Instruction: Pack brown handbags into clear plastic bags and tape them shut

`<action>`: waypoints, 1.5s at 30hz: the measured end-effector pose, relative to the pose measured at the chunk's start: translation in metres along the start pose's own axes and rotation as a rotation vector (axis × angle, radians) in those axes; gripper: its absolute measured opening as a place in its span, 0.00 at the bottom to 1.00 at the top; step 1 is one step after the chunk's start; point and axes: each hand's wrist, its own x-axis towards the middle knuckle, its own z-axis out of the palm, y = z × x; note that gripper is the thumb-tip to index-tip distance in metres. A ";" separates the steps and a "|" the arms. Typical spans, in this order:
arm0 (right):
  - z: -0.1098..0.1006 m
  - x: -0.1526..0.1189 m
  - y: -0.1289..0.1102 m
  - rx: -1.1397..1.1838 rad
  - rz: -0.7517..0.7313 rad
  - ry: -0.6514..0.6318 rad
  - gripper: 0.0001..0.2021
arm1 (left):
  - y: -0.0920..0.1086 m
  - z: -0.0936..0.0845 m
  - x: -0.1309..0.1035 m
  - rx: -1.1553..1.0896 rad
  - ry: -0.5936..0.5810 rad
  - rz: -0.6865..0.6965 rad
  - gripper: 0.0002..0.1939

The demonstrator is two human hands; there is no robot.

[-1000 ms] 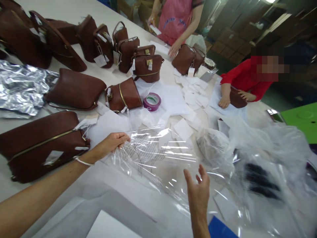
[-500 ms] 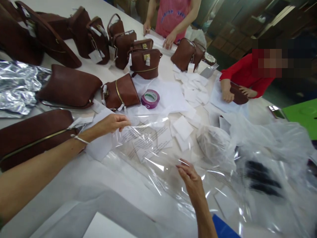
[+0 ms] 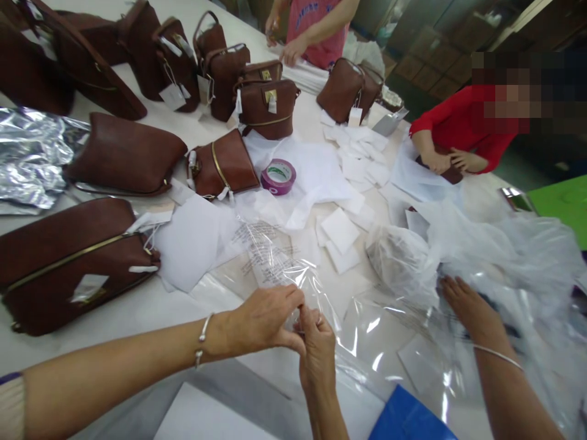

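In the head view, my left hand (image 3: 261, 318) and my right hand (image 3: 317, 342) meet at the lower middle, fingertips pinched together on the gathered edge of a clear plastic bag (image 3: 270, 253). The bag has lines of printed text and stretches away from me over the white papers. My left wrist wears a thin bangle. Left of my hands lies a brown leather handbag (image 3: 68, 256) with a gold zip and a tag. Farther back, a small brown bag (image 3: 224, 165) sits beside a purple tape roll (image 3: 278, 176).
At right, another person's hand (image 3: 472, 311) with a bangle reaches onto clear plastic bags (image 3: 495, 238). A co-worker in red (image 3: 458, 125) handles a brown piece; another in pink (image 3: 318, 30) stands behind. White cards (image 3: 339, 229), silver foil (image 3: 32, 159) and a blue folder (image 3: 408, 415) lie about.
My hands, apart on the bag before, have come together; the left moved right and down. Another person's hand has entered at right. The view has shifted slightly.
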 end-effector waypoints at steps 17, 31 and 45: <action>-0.032 -0.003 -0.011 -0.580 -0.334 0.048 0.16 | -0.023 -0.062 -0.009 -1.080 0.367 -0.452 0.13; 0.001 -0.018 -0.068 -0.838 -0.770 0.090 0.23 | 0.025 -0.030 -0.001 0.218 0.400 0.279 0.10; -0.061 -0.022 -0.016 -0.967 -0.689 0.013 0.11 | -0.066 -0.055 -0.093 0.673 0.069 -0.444 0.07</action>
